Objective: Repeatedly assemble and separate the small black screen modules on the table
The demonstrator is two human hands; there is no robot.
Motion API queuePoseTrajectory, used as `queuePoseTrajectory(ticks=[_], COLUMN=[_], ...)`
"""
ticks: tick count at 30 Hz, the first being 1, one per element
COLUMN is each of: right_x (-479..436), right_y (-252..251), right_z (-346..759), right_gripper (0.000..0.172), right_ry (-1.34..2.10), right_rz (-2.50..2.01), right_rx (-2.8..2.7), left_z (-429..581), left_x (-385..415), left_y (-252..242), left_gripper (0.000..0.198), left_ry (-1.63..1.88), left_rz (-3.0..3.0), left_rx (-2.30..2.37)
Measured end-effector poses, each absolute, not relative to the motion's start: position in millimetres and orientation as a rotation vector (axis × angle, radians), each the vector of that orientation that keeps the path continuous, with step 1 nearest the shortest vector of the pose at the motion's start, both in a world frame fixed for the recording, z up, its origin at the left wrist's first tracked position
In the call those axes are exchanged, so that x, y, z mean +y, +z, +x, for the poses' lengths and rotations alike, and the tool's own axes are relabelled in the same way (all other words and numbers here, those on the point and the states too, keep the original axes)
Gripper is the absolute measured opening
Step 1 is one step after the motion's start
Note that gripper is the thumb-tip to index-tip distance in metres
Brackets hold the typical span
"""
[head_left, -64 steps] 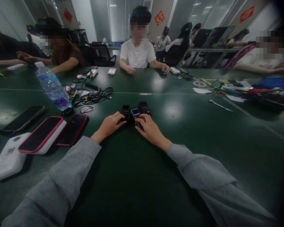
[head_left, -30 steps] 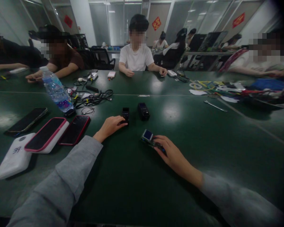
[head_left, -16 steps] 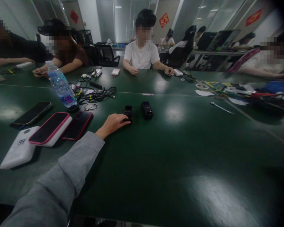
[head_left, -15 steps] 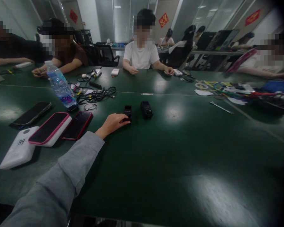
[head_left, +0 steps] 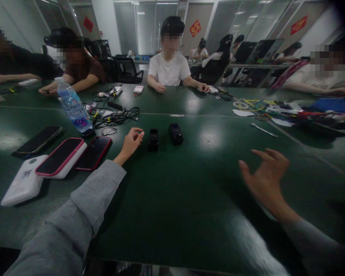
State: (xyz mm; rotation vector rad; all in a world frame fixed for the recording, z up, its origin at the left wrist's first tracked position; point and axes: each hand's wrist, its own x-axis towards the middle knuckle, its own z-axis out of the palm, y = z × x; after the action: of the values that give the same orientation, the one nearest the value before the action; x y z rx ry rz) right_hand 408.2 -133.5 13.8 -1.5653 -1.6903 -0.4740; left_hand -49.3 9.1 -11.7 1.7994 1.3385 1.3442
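Black "39" (head_left: 26,174) on white device (head_left: 20,188), bottle label (head_left: 81,122) lettering unclear, red wall signs (head_left: 194,28) unreadable

A loose, mottled grey left sleeve (head_left: 71,214), creased along its length, and a blurred grey right sleeve (head_left: 313,239) are worn, while the left hand (head_left: 130,141) and right hand (head_left: 266,178) are seen bare.

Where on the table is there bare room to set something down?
Bare: green tabletop between grey left sleeve and right hand, nearer than two small black boxy devices. Crowded: left, around pink-rimmed phone and clear plastic bottle; far right, tangled coloured cables.
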Motion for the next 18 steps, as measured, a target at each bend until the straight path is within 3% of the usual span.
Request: queuePoseTrajectory(ticks=[8, 18], right_x=[-51.5, -16.7], right_y=[8.8, -2.3], right_z=[229.0, 234.1], right_gripper=[0.04, 0.041], right_ry=[-0.3, -0.23], right_rz=[-1.261, -1.379], right_rx=[-2.266, -2.1], left_z=[-51.6, -51.9], left_x=[19.1, 20.0], left_y=[-20.5, -20.2], left_gripper=[0.037, 0.028], left_ry=[1.289, 1.112], left_rz=[1.708, 1.8], left_rx=[1.215, 1.168])
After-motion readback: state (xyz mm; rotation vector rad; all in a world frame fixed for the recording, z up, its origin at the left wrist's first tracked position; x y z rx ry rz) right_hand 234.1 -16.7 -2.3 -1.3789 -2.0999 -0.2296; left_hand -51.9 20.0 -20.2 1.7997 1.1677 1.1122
